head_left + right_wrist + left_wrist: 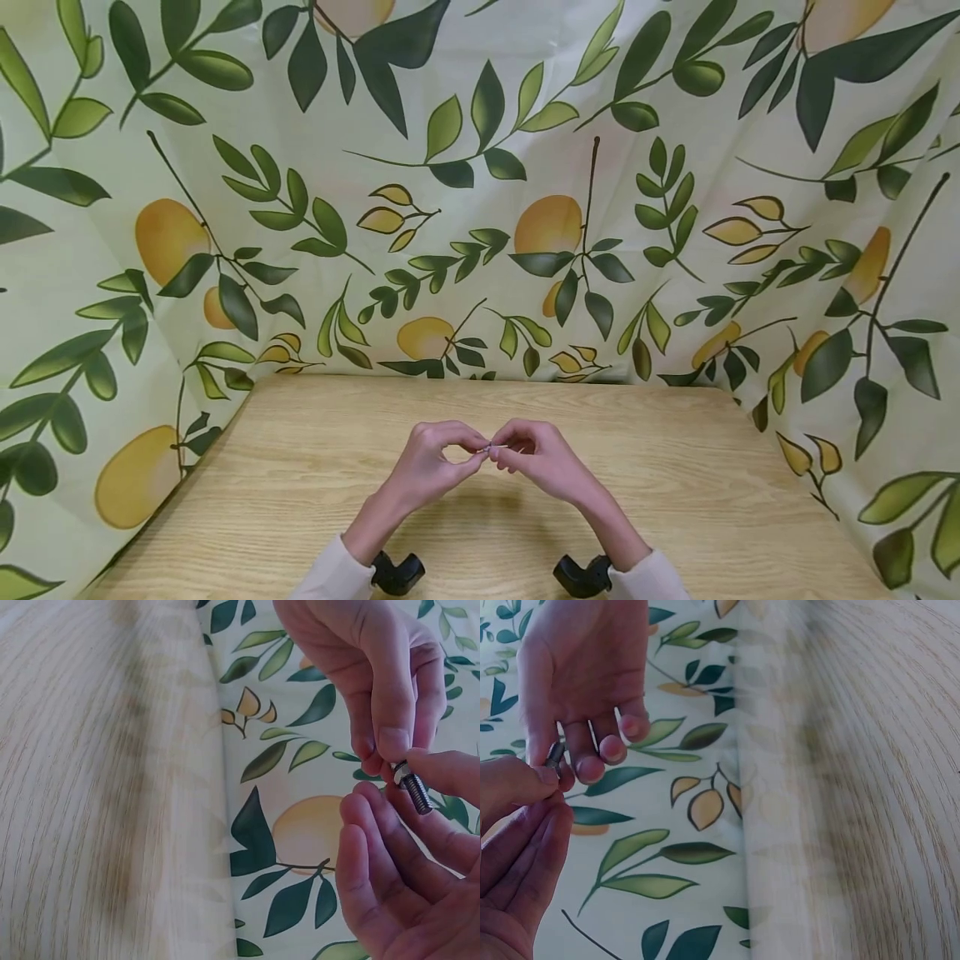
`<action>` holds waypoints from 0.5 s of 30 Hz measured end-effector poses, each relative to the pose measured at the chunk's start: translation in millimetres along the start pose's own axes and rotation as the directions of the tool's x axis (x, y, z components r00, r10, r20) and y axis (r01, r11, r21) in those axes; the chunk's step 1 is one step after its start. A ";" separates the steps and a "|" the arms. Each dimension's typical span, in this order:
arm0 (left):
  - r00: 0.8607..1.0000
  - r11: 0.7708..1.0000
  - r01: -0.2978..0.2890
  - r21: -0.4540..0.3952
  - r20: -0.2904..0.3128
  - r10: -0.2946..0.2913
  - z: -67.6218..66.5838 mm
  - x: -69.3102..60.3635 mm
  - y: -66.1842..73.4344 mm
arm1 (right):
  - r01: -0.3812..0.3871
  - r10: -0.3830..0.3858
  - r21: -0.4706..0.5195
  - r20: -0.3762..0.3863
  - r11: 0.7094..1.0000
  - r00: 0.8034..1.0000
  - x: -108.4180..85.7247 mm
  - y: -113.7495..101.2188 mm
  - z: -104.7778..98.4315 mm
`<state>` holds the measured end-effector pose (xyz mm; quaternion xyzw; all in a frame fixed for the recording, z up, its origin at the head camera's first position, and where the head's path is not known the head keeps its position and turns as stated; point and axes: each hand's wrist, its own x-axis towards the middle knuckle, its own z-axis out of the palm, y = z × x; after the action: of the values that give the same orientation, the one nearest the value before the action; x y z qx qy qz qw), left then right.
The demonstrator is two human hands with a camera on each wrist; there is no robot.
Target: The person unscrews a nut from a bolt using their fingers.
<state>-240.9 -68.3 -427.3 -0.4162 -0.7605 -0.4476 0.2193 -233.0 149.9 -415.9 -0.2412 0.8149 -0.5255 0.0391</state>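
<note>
Both hands meet over the middle of the table around a small threaded metal bolt (419, 796) with a hexagonal nut (403, 777) near one end. My left hand (435, 460) pinches the bolt's covered end between thumb and forefinger. From the other side, the thumb and forefinger of my right hand (546, 462) pinch at the nut, with its other fingers loosely bent. In the right wrist view the bare thread points down and to the right. Fingertips hide the bolt's other end. The left wrist view shows only part of the bolt (555, 754), dark between the fingertips.
A light wood-grain table (315, 500) lies under the hands. Behind it and at both sides hangs a pale cloth (465, 200) printed with leaves and orange fruit. Black wrist-worn devices (399, 575) sit by the sleeve cuffs.
</note>
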 end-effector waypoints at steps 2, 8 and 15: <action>1.000 1.000 -0.001 -0.001 0.000 0.001 -0.3 -0.2 0.7 | -0.003 0.003 0.000 -0.012 1.000 1.000 -0.7 -0.7 0.5; 1.000 1.000 -0.011 0.002 -0.012 0.011 0.2 0.2 0.7 | 0.032 -0.032 -0.001 -0.042 0.999 0.999 -0.1 0.2 1.5; 1.000 1.000 0.004 -0.017 -0.018 -0.005 1.9 0.8 0.9 | 0.022 -0.022 0.000 -0.024 1.000 0.999 -0.4 2.2 -1.8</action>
<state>-240.6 -66.1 -427.3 -0.4123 -0.7557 -0.4581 0.2215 -234.0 152.3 -417.0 -0.2441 0.8125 -0.5289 0.0237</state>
